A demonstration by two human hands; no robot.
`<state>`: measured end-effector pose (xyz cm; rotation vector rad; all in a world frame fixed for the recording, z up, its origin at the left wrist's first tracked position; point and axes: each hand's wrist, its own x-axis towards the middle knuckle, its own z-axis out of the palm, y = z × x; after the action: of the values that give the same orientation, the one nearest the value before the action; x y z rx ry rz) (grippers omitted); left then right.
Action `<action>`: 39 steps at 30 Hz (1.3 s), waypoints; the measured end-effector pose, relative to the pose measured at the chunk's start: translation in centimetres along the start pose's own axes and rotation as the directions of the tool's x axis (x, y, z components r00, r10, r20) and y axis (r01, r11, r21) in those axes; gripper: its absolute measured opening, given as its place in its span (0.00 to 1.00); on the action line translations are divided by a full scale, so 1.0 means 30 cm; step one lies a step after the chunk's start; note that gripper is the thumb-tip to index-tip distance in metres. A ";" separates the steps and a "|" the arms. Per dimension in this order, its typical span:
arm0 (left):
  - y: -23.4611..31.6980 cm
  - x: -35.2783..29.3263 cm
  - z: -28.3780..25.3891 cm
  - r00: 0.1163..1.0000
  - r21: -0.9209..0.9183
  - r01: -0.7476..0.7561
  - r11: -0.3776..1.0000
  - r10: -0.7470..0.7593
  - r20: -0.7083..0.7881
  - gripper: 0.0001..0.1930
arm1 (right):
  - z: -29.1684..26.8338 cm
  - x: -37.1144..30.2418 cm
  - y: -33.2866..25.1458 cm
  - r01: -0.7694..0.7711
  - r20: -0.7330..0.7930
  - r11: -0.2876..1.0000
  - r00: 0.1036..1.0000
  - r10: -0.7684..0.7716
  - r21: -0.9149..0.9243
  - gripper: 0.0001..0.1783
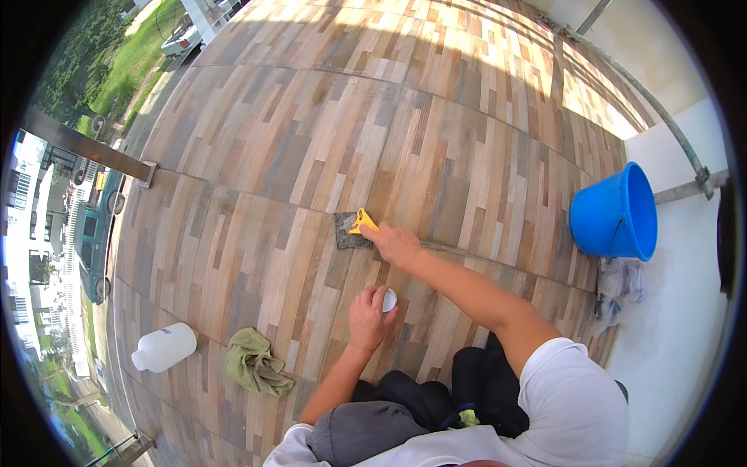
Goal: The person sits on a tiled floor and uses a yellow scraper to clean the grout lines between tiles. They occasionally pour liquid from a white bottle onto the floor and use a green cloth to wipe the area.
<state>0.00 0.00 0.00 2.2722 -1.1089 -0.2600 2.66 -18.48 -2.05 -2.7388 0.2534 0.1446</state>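
Note:
My right hand (398,244) grips the yellow handle (362,222) of a scrubber. Its dark grey square pad (346,238) lies flat on the wood-patterned tile floor (303,265), beside a joint line. Closer to me, my left hand (368,317) is closed around a small round white cap or cup (390,300), held just above or against the tiles; I cannot tell which. A crumpled olive-green cloth (255,363) lies left of my left forearm. Farther left, a white plastic bottle (165,348) rests on its side or stands seen from above; the fisheye bend makes this unclear.
A blue bucket (611,212) stands at the right by the white wall (677,335), with a clear plastic bag (620,289) near it. Metal pipes (661,113) run along the right. A metal post (89,148) meets the floor's left edge; parked vehicles and grass lie beyond.

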 end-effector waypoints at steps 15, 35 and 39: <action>-0.159 -0.124 -0.186 0.856 -0.005 0.282 0.959 -0.254 -0.450 0.28 | -0.134 0.244 0.103 -0.430 -0.063 0.900 0.899 0.434 0.068 0.21; -0.262 -0.055 -0.224 0.713 -0.185 0.403 0.896 -0.434 -0.551 0.24 | -0.284 -0.780 0.468 -0.208 0.235 0.932 0.930 0.283 -0.297 0.26; -0.256 -0.049 -0.221 0.710 -0.185 0.399 0.898 -0.430 -0.557 0.24 | -0.163 -0.436 0.245 -0.128 0.234 0.974 0.957 0.170 -0.186 0.26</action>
<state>6.83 7.61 0.74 2.2893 -0.2541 0.2418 -11.25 -25.00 1.53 -2.8285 0.3937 0.5716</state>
